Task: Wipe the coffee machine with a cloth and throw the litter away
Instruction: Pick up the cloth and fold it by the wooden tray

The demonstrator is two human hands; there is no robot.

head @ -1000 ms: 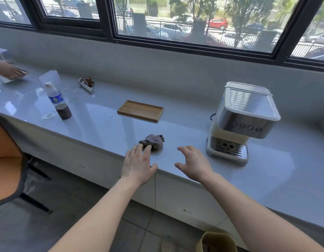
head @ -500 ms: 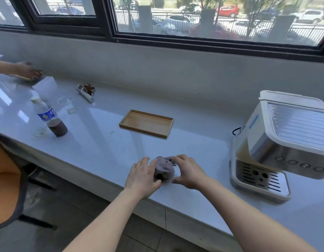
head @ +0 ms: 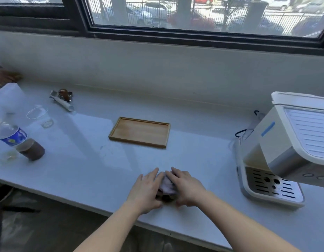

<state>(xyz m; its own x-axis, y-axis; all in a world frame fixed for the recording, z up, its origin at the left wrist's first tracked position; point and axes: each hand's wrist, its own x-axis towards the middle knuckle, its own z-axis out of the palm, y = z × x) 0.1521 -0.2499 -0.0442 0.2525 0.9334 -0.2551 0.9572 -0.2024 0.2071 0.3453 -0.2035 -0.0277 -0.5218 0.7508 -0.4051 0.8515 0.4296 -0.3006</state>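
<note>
A crumpled grey-purple cloth (head: 166, 185) lies near the front edge of the white counter (head: 95, 171). My left hand (head: 147, 190) and my right hand (head: 187, 186) close in on it from either side, fingers over it and thumbs beneath, so most of it is hidden. The white and steel coffee machine (head: 285, 151) stands to the right, about a hand's width from my right hand. Litter sits at the far left: a white wrapper with a brown scrap (head: 63, 99), a clear plastic cup (head: 39, 115) and a cola bottle (head: 17, 140).
An empty wooden tray (head: 139, 132) lies behind the cloth in mid-counter. A black cable (head: 242, 132) runs behind the machine. Another person's hand (head: 4, 75) works at the far left edge. A wall and a window close off the back.
The view has moved closer to the counter. My hands went from hovering at the counter edge to the cloth, and both now enclose it.
</note>
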